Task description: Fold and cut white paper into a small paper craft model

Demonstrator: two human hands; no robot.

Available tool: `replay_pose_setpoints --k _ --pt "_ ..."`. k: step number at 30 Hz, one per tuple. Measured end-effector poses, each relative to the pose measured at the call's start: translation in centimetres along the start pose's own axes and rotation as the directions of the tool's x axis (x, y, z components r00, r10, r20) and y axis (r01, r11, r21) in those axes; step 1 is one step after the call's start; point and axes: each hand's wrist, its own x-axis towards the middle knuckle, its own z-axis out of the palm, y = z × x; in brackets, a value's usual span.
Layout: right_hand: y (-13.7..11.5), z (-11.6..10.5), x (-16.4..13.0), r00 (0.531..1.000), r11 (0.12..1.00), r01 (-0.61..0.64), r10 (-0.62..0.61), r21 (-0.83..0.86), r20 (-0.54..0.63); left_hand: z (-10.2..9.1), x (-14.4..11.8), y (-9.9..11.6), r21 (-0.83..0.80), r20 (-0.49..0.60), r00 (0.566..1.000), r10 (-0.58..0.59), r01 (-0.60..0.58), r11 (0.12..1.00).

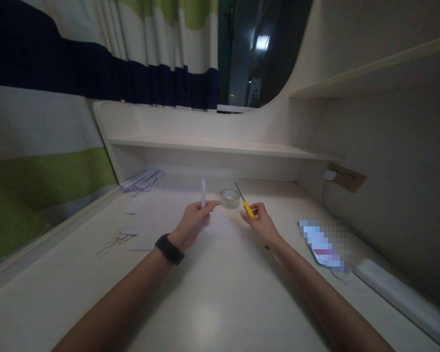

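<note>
I see my left hand [192, 221] pinching 1 paper strip [203, 192] upright beside the tape roll [230, 198]; my right hand [258, 222] grips yellow scissors [245, 203], blades seemingly closed. Judging cutting underway; next, align blades across strip.

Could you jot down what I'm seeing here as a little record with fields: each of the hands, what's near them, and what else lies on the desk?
left hand: pinches a small white strip, held upright
right hand: grips yellow-handled scissors, blades pointing away
between the hands: clear tape roll lying flat on the desk
left wrist: black band
far left of desk: paper sheets
right edge: long white bar
</note>
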Motion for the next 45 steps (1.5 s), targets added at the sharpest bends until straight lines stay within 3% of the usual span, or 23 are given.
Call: replay_pose_setpoints --k 2,5,9,15,23,32,34,37,39,41,43,45 --pt "1.0 -1.2 -1.0 1.000 0.968 0.002 0.005 -0.249 0.028 -0.8 -1.1 -0.5 0.010 -0.035 0.999 0.011 -0.010 1.000" --pt "1.4 -2.6 -2.5 1.000 0.826 -0.016 0.014 -0.563 -0.008 -1.4 -2.5 -1.0 0.047 -0.102 0.994 0.038 -0.033 0.998" --pt "1.7 -2.9 -4.0 0.997 0.674 -0.074 0.039 -0.735 -0.064 -1.4 -3.5 -1.7 0.071 -0.148 0.985 0.085 -0.075 0.995" --pt "3.0 -3.3 -3.4 0.993 0.626 -0.115 0.091 -0.771 -0.074 -1.4 -3.4 -2.7 0.198 -0.195 0.975 0.110 -0.071 0.978" --pt "4.2 -4.5 0.1 0.946 0.686 -0.297 0.307 -0.664 -0.105 -1.4 -3.8 -2.8 0.237 -0.187 0.978 0.093 -0.047 0.970" --pt "5.8 -4.3 -0.1 0.940 0.698 -0.328 0.306 -0.637 -0.148 -1.5 -3.9 -2.8 0.142 -0.117 0.992 0.046 -0.029 0.989" --pt "5.4 -4.4 -0.5 0.942 0.697 -0.328 0.295 -0.638 -0.161 -1.4 -4.1 -2.7 0.073 -0.071 0.997 0.012 -0.007 0.997" --pt "3.5 -3.7 -1.5 0.968 0.739 -0.248 0.170 -0.627 -0.182 -1.1 -4.5 -2.7 -0.063 -0.006 1.000 -0.012 0.012 0.998" --pt "1.5 -2.3 -2.4 0.991 0.887 -0.025 -0.037 -0.461 -0.126 -0.8 -4.6 -2.8 -0.144 0.031 0.999 -0.019 0.023 0.989" --pt "-0.7 -0.3 -3.6 0.992 0.988 0.129 -0.129 -0.083 0.009 -0.5 -4.6 -3.2 -0.194 0.048 0.999 -0.021 0.030 0.981" --pt "-2.6 1.7 -4.7 0.981 0.931 0.113 -0.161 0.347 0.112 -0.3 -4.5 -3.5 -0.219 0.049 0.999 -0.012 0.022 0.975" --pt "-3.6 3.3 -5.7 0.980 0.824 -0.022 -0.095 0.566 0.176 -0.2 -4.5 -3.8 -0.232 0.052 0.999 -0.005 0.016 0.973"
